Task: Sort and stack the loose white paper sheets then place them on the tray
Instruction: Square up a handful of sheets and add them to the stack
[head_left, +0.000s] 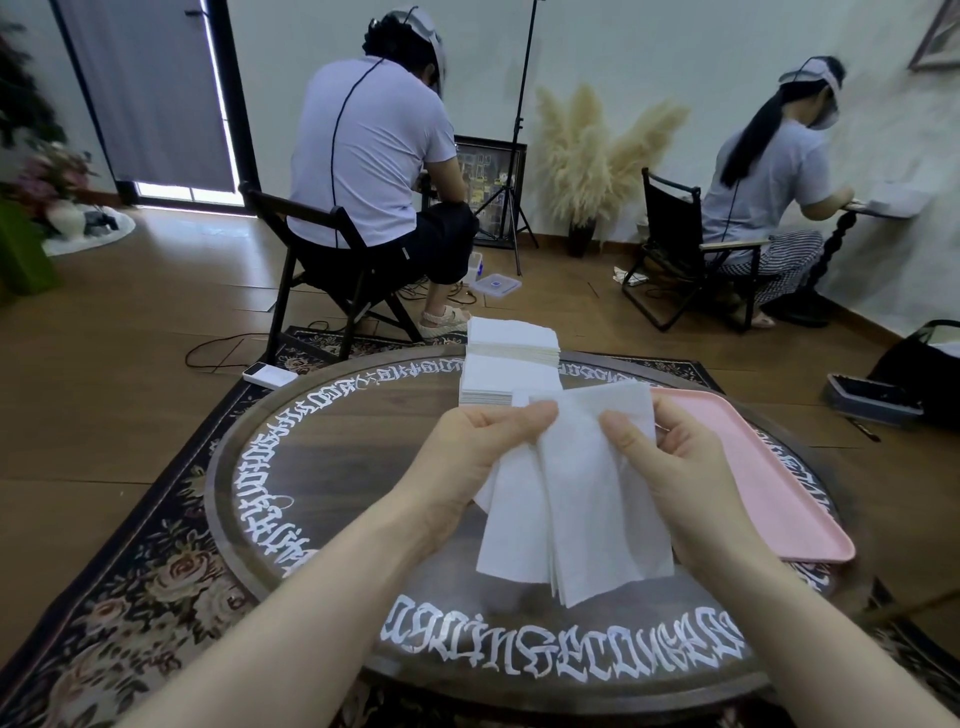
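Both hands, left and right, pinching fanned loose white paper sheets above round dark wooden counter. Neat white stacks at 12 o'clock; flat pink plastic tray at 3 o'clock.

Both bare forearms reached forward from the bottom of the view and converged toward the middle, the hands raised and close together but not touching each other. The left hand lay with its back turned up and to the left, its thumb stretched rightward along the top and pressed down in a pinching grip, the other fingers curled out of sight beneath. The right hand mirrored it, back turned up and to the right, thumb pointing leftward and pressed flat, its fingers tucked under and hidden. The two thumb tips lay near each other. Both wrists were held fairly straight, in line with the forearms.
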